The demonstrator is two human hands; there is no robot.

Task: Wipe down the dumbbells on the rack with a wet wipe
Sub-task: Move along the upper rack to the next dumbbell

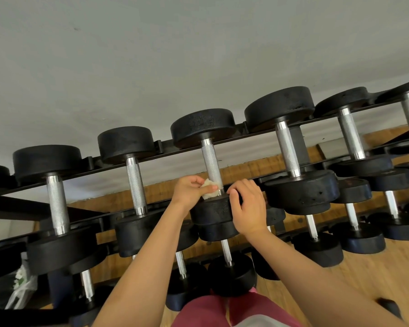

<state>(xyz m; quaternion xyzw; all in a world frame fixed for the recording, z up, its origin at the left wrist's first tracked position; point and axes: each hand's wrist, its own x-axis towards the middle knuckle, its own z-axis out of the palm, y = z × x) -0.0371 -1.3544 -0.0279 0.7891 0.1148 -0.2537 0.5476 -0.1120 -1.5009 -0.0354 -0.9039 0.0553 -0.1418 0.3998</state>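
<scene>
Left hand [189, 192] pinching one crumpled white wipe [209, 188] against knurled steel handle [210, 161]; right hand [248, 206] gripping round black head [213, 213], fingers curled.

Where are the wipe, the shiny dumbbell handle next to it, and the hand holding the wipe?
wipe [210, 182]: head view, upper part of the white wad.
dumbbell handle [211, 164]: head view, middle of the knurled bar.
left hand [188, 192]: head view, back of the hand.

head camera looks forward and down, close over the dumbbell rack [90, 162].
</scene>
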